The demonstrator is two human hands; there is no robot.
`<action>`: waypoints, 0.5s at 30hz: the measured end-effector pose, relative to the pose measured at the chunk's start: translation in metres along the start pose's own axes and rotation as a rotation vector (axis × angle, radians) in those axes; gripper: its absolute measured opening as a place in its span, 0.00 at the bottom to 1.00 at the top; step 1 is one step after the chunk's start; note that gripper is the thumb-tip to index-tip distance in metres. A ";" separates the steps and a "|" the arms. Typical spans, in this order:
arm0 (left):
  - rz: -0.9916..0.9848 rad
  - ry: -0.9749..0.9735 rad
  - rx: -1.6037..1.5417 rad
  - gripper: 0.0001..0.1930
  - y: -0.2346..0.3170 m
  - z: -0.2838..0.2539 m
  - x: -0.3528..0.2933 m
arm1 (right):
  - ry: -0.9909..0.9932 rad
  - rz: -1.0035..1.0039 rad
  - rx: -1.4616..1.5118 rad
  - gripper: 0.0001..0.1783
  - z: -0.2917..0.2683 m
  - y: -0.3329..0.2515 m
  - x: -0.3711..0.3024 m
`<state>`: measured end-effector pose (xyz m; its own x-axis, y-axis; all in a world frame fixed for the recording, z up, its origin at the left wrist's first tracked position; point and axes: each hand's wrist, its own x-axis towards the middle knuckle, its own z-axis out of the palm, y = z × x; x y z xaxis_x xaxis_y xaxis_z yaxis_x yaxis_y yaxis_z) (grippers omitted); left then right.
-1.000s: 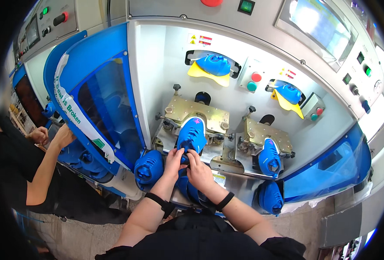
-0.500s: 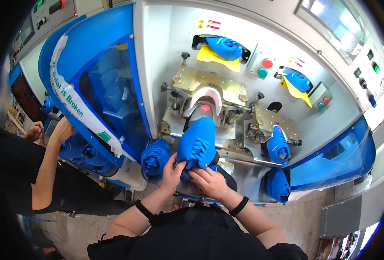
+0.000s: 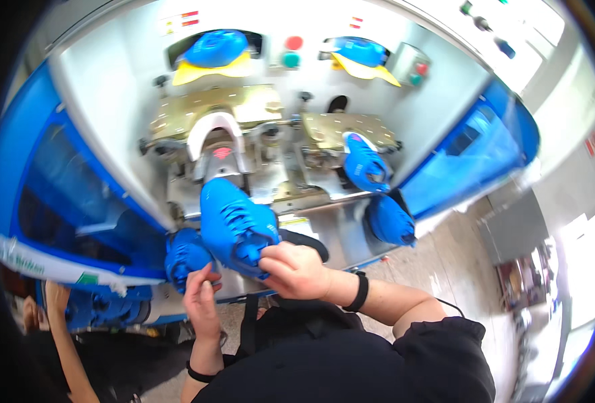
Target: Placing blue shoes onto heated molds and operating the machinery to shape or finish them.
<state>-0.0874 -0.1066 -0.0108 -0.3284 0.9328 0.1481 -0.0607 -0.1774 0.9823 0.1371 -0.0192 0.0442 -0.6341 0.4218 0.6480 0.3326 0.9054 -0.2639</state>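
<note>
The R hand (image 3: 296,270) grips the big blue shoe (image 3: 234,218) at its back end, w/ fingers bent in by the foot hole. The shoe's toe pts up & away, twd the left gray block (image 3: 222,168) w/ a pink mark. Can't tell if toe & block touch. A white curved pad (image 3: 217,121) goes around the top of that block, & a gold plate (image 3: 176,111) is just behind.

The L hand (image 3: 202,301) has its fingers part curled, thumb & finger close. It's in front of the left blue shoe (image 3: 185,255), but can't tell if it touches or holds anything, b/c it's blurry. The left blue shoe is just beside the big one.

On the right, 1 small blue shoe (image 3: 363,164) sits by the other gold plate (image 3: 338,127), & the low blue shoe (image 3: 391,220) is nr the edge. Up on the wall: 2 blue shoes (image 3: 217,48) w/ yellow flaps (image 3: 213,71), plus a red btn (image 3: 293,43) over a green btn (image 3: 291,59). Another person's hand (image 3: 57,295) is far left.
</note>
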 end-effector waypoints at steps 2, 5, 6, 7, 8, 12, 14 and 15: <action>-0.023 -0.034 -0.005 0.15 -0.007 0.008 0.009 | 0.096 0.100 -0.132 0.24 -0.035 0.020 -0.038; -0.051 -0.131 -0.043 0.12 -0.024 0.025 0.019 | 0.299 0.355 -0.398 0.25 -0.098 0.035 -0.100; -0.053 -0.155 -0.046 0.12 -0.026 0.033 0.022 | 0.404 0.496 -0.442 0.22 -0.117 0.037 -0.122; -0.064 -0.207 -0.043 0.11 -0.027 0.043 0.026 | 0.491 0.642 -0.446 0.19 -0.132 0.046 -0.150; -0.077 -0.253 -0.035 0.10 -0.026 0.051 0.028 | 0.520 0.696 -0.540 0.18 -0.149 0.052 -0.171; -0.070 -0.429 -0.055 0.08 -0.023 0.103 0.044 | 0.455 0.873 -0.714 0.16 -0.190 0.065 -0.243; -0.070 -0.471 -0.075 0.08 -0.020 0.128 0.047 | 0.326 0.924 -0.707 0.16 -0.197 0.075 -0.258; -0.074 -0.512 -0.098 0.08 -0.019 0.140 0.048 | 0.335 0.930 -0.706 0.16 -0.197 0.082 -0.262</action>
<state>0.0303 -0.0145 -0.0066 0.1815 0.9734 0.1398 -0.1622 -0.1106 0.9805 0.4679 -0.0654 -0.0066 0.2260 0.7686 0.5985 0.9379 -0.0058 -0.3468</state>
